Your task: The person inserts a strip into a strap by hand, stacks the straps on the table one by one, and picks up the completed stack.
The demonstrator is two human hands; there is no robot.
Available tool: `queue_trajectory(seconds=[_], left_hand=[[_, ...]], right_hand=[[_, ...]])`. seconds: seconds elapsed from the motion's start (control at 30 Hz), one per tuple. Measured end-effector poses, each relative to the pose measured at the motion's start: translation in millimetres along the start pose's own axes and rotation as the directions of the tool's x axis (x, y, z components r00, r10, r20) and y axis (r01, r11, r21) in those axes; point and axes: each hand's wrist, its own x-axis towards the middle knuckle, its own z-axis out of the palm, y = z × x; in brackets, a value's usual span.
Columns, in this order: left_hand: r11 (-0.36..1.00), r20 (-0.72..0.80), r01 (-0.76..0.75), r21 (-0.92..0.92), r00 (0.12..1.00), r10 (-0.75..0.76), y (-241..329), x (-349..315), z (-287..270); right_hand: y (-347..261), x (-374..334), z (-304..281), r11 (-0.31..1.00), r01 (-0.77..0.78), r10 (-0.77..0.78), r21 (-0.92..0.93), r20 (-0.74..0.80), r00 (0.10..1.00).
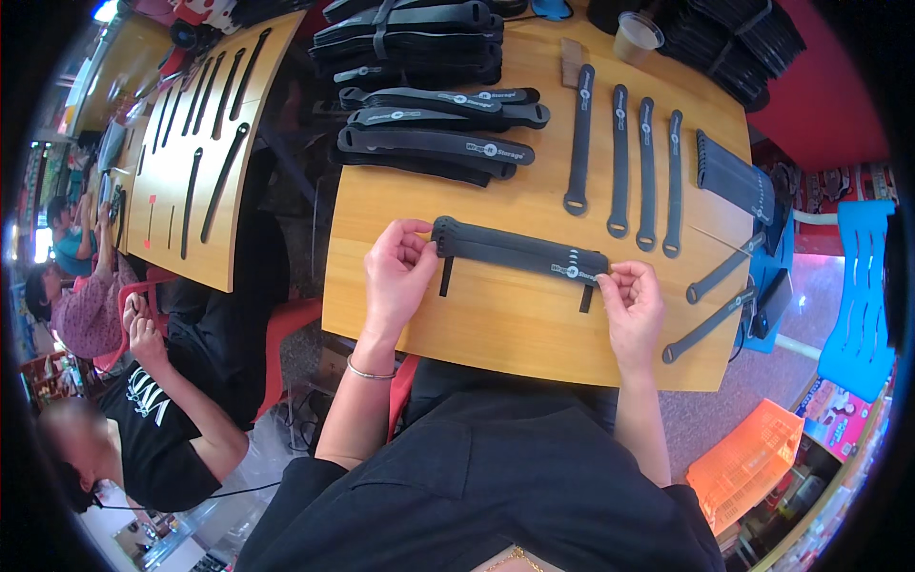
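A flat stack of dark grey hook-and-loop straps (515, 253) lies crosswise near the front of the wooden table, its layers slightly fanned. My left hand (400, 272) pinches the stack's left end between thumb and fingers. At the opposite end, my right hand (631, 307) grips the printed end of the stack. Two short black strips, a left one (446, 275) and a right one (586, 298), stick out from under the stack toward me. Beyond my right hand, several single straps (620, 162) lie lengthwise, side by side.
Piles of bundled straps (410, 48) fill the far left of the table (381, 305). Another strap stack (734, 176) and two loose straps (710, 324) lie along the right edge. A cup (637, 38) stands at the back. At left, a seated person (162, 410) is beside another table (219, 191).
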Motion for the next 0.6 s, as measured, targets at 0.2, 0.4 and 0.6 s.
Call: queue_trajectory(seconds=[0.2, 0.4, 0.6], left_hand=[[1.0, 0.0, -0.002, -0.014, 1.0, 0.002, -1.9, 0.4, 1.3], [1.0, 0.0, -0.005, -0.008, 1.0, 0.005, 1.0, 0.3, 1.4], [1.0, -0.006, -0.017, 0.006, 1.0, 0.017, 0.1, 0.3, 1.4]], right_hand=[[1.8, -0.2, 0.5, 1.0, -0.01, 0.01, -0.012, -0.008, 1.0], [0.6, 0.2, 3.0, 1.0, -0.015, 0.015, -0.015, -0.023, 1.0], [-1.1, 0.1, 4.8, 0.999, -0.022, 0.02, -0.049, -0.033, 0.999]])
